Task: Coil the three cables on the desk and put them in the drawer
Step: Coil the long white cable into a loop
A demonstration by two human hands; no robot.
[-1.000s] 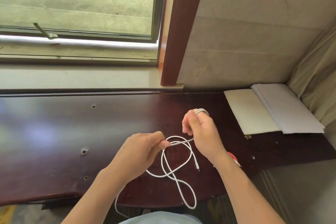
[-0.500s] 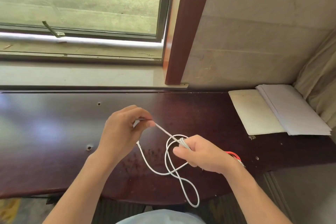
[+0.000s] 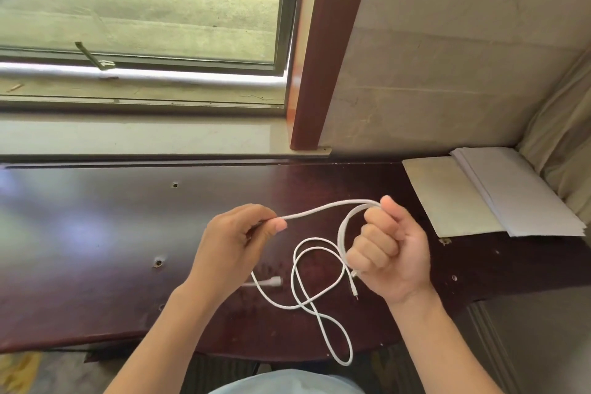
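Note:
A thin white cable (image 3: 307,291) lies in loose loops on the dark wooden desk (image 3: 96,233). My right hand (image 3: 388,253) is closed in a fist around one part of it, with a loop arching over the thumb. My left hand (image 3: 236,240) pinches the same cable a short way to the left, so a stretch of it spans between both hands. A small plug end hangs below my right fist. The lowest loop reaches the desk's front edge. No other cable and no drawer show in this frame.
A cream sheet (image 3: 447,195) and a stack of white paper (image 3: 518,192) lie at the desk's far right, beside a curtain (image 3: 563,137). A window (image 3: 140,9) and sill run along the back. Small screw holes dot the desk.
My right hand has risen and turned into a fist, carrying a new loop of cable up. My left hand has shifted right and lower, still pinching the cable.

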